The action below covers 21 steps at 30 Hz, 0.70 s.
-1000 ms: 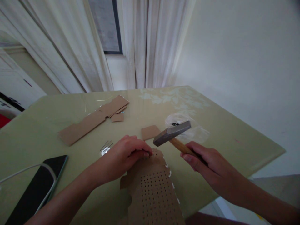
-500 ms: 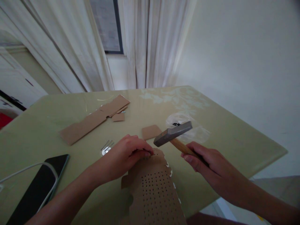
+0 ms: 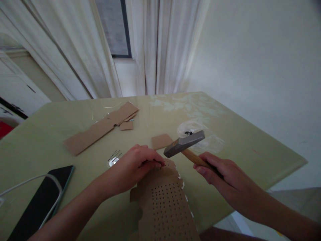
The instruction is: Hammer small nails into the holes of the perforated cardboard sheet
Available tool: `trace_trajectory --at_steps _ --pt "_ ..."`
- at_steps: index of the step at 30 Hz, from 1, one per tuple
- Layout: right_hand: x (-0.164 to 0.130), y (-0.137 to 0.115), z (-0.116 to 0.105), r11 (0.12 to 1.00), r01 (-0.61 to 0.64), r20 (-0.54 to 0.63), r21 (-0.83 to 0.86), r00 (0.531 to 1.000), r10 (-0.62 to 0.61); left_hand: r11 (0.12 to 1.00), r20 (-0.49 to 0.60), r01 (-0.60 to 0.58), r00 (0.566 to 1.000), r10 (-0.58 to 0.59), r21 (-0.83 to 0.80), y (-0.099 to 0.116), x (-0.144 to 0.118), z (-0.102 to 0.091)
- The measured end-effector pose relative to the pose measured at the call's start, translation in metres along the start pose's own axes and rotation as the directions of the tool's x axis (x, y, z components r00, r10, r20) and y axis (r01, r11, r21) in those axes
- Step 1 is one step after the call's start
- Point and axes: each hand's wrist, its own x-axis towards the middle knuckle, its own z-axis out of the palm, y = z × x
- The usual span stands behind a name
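Fingers, two sets: those of the right hand (image 3: 225,174) curled around the wooden handle of the hammer (image 3: 185,143); those of the left hand (image 3: 140,161) pressed together at the tips, anything between them hidden. Desk (image 3: 253,160), pale green. Perforated cardboard (image 3: 163,201), rows of small holes, running from the near edge of view to the left fingertips, which meet its far end. Cardboard strip (image 3: 99,131), long, lying farther off to the left. Black device (image 3: 37,201), flat, near left, a white cable (image 3: 55,182) looping over it. Hammer, head apparently raised, just beside the left fingertips. Plastic bag (image 3: 212,142), clear, crumpled, beyond the hammer. Cardboard offcut (image 3: 160,141), beyond the left hand. Pins (image 3: 115,155), thin, dark, near the left wrist. Handling note, by judgement: short, square taps suit thin card; left fingertips best low, steady, clear of the striking face.
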Motion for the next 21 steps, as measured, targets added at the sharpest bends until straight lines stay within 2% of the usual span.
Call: trace_trajectory --at_steps 21 --pt "-0.0005 -0.0001 0.0008 1.0 0.003 0.007 -0.006 1.0 -0.003 0.999 0.01 -0.016 1.0 0.017 -0.032 -0.0036 0.0006 0.0017"
